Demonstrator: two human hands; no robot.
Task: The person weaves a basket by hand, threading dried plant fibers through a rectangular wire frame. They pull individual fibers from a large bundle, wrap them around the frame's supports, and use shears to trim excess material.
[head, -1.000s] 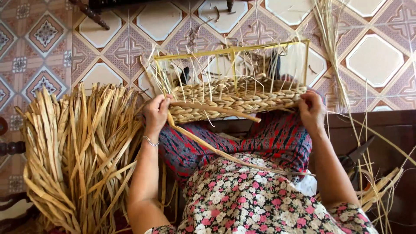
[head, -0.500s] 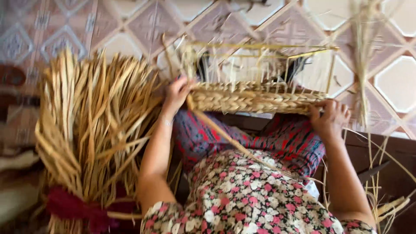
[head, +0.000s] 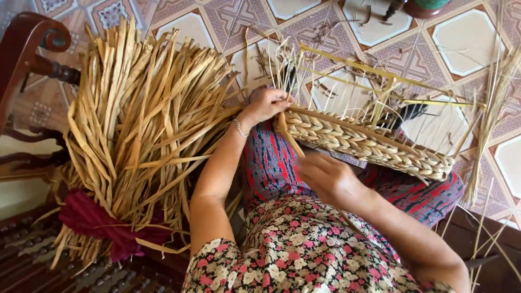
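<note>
A half-woven straw basket (head: 369,142) with a yellow frame and upright stakes rests on my knees, tilted down to the right. My left hand (head: 267,104) grips its left end, fingers closed over the braided rim. A loose flat straw strand (head: 284,133) hangs down from that end. My right hand (head: 325,176) is below the basket over my lap, close to the strand; its fingers face away, so whether it pinches the strand is unclear.
A thick bundle of dried straw (head: 141,116), tied with a dark red cloth (head: 95,220), lies to my left on a dark wooden seat (head: 30,46). Loose thin stalks (head: 488,108) stand at the right. Patterned floor tiles (head: 461,32) lie beyond.
My right hand has left the basket's right end and come in under the basket near the strand. The view has swung left and tilted; the left hand keeps its hold.
</note>
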